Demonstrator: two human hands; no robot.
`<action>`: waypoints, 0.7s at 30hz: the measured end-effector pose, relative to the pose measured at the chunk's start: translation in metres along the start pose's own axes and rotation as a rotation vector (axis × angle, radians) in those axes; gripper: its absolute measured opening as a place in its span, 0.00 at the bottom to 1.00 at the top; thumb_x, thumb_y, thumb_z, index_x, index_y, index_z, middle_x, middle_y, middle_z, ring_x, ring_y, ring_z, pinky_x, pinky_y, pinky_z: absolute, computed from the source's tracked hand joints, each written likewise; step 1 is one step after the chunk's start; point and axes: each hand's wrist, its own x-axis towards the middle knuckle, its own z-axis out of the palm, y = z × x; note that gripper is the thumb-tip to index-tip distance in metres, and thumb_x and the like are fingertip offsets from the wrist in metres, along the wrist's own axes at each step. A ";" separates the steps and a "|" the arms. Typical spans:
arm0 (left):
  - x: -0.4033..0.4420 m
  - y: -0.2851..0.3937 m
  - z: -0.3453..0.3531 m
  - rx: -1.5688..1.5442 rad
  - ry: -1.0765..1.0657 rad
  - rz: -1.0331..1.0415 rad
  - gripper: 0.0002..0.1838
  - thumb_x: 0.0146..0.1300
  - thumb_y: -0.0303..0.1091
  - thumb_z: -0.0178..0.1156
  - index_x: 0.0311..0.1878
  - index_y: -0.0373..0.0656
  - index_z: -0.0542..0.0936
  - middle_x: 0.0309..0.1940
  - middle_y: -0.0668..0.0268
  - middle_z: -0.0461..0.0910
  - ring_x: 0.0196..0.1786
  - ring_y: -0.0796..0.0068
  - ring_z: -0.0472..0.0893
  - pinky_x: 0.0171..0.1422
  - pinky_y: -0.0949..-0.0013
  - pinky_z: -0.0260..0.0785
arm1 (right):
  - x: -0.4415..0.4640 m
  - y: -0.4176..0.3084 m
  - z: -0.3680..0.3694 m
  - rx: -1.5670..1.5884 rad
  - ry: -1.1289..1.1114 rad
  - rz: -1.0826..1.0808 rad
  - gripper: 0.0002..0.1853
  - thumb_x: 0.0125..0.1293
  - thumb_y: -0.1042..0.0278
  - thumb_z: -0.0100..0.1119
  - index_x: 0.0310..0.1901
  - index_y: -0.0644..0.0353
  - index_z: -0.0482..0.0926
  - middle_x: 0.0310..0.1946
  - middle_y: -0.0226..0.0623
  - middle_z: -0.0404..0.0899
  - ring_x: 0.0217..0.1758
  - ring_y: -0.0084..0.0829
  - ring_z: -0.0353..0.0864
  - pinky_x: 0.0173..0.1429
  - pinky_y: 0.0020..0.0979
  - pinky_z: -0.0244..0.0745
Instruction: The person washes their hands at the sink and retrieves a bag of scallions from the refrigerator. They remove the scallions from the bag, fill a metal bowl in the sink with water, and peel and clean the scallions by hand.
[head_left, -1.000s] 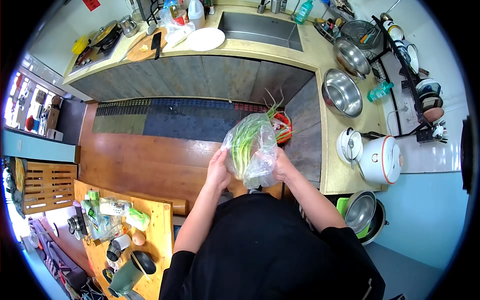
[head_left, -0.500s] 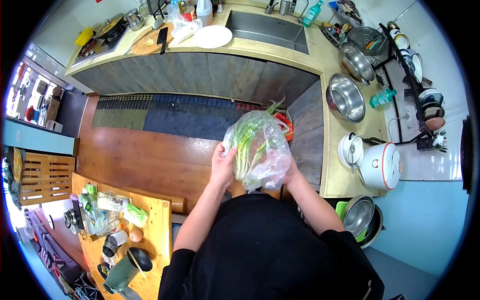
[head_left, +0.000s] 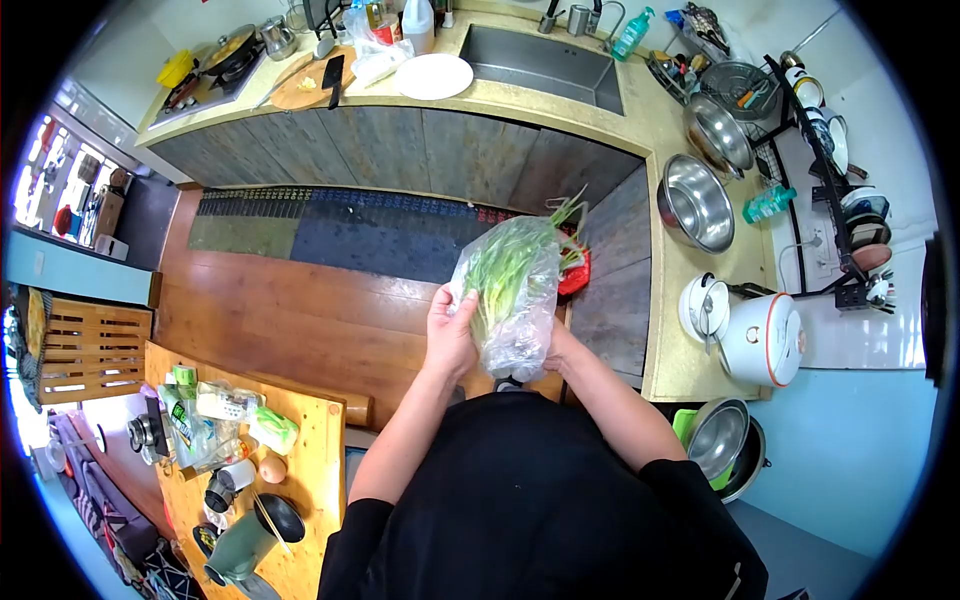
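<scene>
Printed marks along the floor mat (head_left: 370, 235) are too small to be read. Long greens (head_left: 502, 275) are contained in a clear plastic bag (head_left: 518, 340), held above the wooden floor (head_left: 280, 310). Its left edge is pinched by the left hand's (head_left: 452, 330) fingers; its lower right is grasped by the right hand (head_left: 562, 348), fingers partly hidden. Pale stems are pointed toward the body, leafy tops away and slightly rightward. A red container (head_left: 575, 276) is partly covered by the bag.
</scene>
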 end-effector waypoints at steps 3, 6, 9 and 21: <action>0.003 0.004 -0.010 -0.059 0.007 0.028 0.11 0.67 0.24 0.58 0.51 0.43 0.72 0.48 0.66 0.79 0.48 0.78 0.79 0.56 0.69 0.73 | -0.001 0.002 -0.004 -0.082 0.002 -0.108 0.18 0.66 0.72 0.59 0.57 0.64 0.74 0.48 0.37 0.81 0.45 0.28 0.83 0.47 0.30 0.81; 0.002 0.007 -0.010 -0.037 0.005 -0.059 0.14 0.66 0.25 0.61 0.53 0.42 0.72 0.48 0.66 0.79 0.49 0.77 0.79 0.57 0.69 0.73 | -0.004 -0.002 0.002 -0.037 0.031 -0.089 0.20 0.64 0.73 0.61 0.57 0.64 0.74 0.47 0.38 0.81 0.45 0.28 0.83 0.47 0.30 0.81; 0.000 0.010 -0.008 0.119 -0.066 -0.190 0.17 0.63 0.26 0.64 0.55 0.40 0.74 0.48 0.66 0.80 0.49 0.77 0.79 0.56 0.69 0.72 | -0.002 -0.006 0.005 0.044 0.038 -0.014 0.21 0.63 0.73 0.63 0.58 0.64 0.73 0.47 0.38 0.81 0.45 0.28 0.83 0.47 0.30 0.81; -0.005 0.014 -0.012 0.225 -0.170 -0.212 0.15 0.66 0.26 0.61 0.55 0.38 0.77 0.48 0.65 0.82 0.47 0.78 0.80 0.54 0.71 0.73 | -0.004 -0.011 0.000 0.141 -0.034 0.082 0.19 0.66 0.69 0.60 0.57 0.63 0.74 0.47 0.37 0.81 0.45 0.28 0.83 0.46 0.30 0.81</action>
